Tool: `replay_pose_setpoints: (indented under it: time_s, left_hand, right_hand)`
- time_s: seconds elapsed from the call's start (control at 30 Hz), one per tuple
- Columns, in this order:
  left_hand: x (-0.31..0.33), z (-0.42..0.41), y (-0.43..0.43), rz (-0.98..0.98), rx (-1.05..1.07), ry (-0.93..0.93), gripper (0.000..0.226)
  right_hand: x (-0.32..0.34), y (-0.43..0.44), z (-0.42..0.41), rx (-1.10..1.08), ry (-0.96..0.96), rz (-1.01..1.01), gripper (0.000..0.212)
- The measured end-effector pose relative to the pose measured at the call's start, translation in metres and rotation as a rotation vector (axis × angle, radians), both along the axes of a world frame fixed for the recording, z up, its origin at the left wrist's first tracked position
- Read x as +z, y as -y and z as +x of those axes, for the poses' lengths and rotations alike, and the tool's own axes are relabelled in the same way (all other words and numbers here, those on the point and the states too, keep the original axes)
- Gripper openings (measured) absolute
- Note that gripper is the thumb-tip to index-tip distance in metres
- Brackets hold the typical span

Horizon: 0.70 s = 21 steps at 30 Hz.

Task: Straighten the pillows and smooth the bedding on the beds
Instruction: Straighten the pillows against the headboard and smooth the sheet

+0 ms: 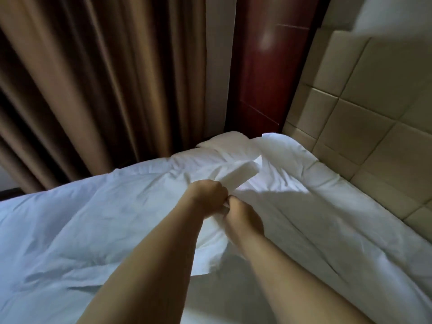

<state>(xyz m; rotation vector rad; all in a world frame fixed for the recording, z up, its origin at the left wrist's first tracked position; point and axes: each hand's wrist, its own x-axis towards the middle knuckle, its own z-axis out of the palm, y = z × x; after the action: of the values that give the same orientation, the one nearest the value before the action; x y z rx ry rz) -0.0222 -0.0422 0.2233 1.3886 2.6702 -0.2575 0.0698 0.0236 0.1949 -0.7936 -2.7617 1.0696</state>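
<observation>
Writing: I read no brand, label or lettering anywhere on the linen or the walls.
Left hand [208,197]: I see it at the centre of my view, fingers curled tight into a fist around a bunched fold of the white duvet [98,225].
Right hand [243,218]: just beside the left, toward 4 o'clock, knuckles touching it, fingers closed on the same fold.
Duvet: it covers the bed from 8 o'clock to 2 o'clock, creased; the gripped fold rises off the surface and runs as a ridge from the hands toward 1 o'clock.
Pillow [284,148]: white, at 1 o'clock past the hands, lying against the padded headboard [364,118]; its long axis seems to run along the headboard, though the blur leaves its edges unclear.
Mattress corner [228,139]: bare, at 12 o'clock, beside the pillow.
Surroundings: brown curtain [98,85] from 9 to 12 o'clock; dark red wood panel [264,66] at 12 o'clock, between curtain and headboard.
</observation>
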Motion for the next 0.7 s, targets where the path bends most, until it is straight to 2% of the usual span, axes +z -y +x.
replay_pose_setpoints:
  time_s: [0.1, 0.2, 0.3, 0.43, 0.53, 0.57, 0.63, 0.7]
  left_hand:
    - [0.063, 0.024, -0.027, 0.134, 0.016, -0.092, 0.033]
    - [0.124, 0.05, -0.054, 0.269, 0.082, -0.09, 0.027]
    - [0.179, 0.088, -0.077, 0.38, 0.048, -0.254, 0.032]
    - [0.243, 0.134, -0.11, 0.499, -0.057, -0.411, 0.032]
    - [0.284, 0.168, -0.14, 0.573, -0.076, -0.476, 0.03]
    - [0.295, 0.18, -0.151, 0.592, -0.08, -0.489, 0.03]
    - [0.314, 0.204, -0.174, 0.603, -0.109, -0.537, 0.03]
    - [0.324, 0.228, -0.202, 0.576, -0.164, -0.572, 0.03]
  right_hand:
    - [0.067, -0.037, 0.015, -0.022, -0.03, 0.212, 0.026]
    - [0.134, -0.068, 0.044, -0.073, -0.087, 0.416, 0.03]
    - [0.196, -0.098, 0.083, 0.031, -0.169, 0.859, 0.025]
    - [0.272, -0.139, 0.131, 0.038, -0.225, 1.168, 0.023]
    - [0.318, -0.167, 0.166, -0.049, -0.274, 1.44, 0.024]
    - [0.331, -0.176, 0.18, -0.095, -0.279, 1.501, 0.023]
    - [0.35, -0.203, 0.207, -0.117, -0.309, 1.573, 0.004]
    - [0.359, -0.233, 0.235, -0.106, -0.294, 1.601, 0.017]
